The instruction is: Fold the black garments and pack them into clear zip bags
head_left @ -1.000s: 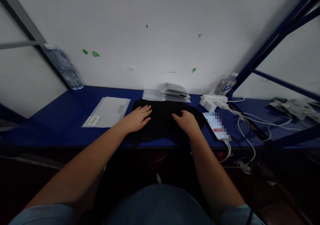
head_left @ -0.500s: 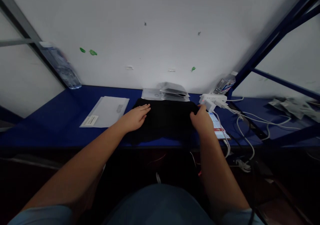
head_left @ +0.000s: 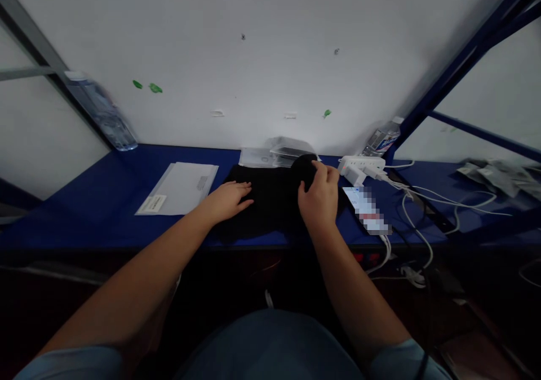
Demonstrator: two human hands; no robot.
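Observation:
A black cloth (head_left: pixel 270 199), which looks like a folded garment, lies on the blue table (head_left: pixel 105 188) in front of me. My left hand (head_left: pixel 228 200) rests flat on its left part, fingers stretched out. At the right side my right hand (head_left: pixel 320 194) grips the cloth's edge and has it lifted and turned over toward the middle. The dark fabric hides its folds and the fingertips' exact grip. Just behind the cloth are clear plastic bags (head_left: pixel 291 150).
White papers or flat packets (head_left: pixel 181 188) lie at the left. A phone (head_left: pixel 367 210), a white power strip (head_left: pixel 361 164) and several cables are on the right. One water bottle (head_left: pixel 103 112) leans at the far left; another bottle (head_left: pixel 382 137) stands back right.
My right hand has moved left and inward, bringing the cloth's right edge up and over. More of the phone shows. My left hand has stayed nearly in place.

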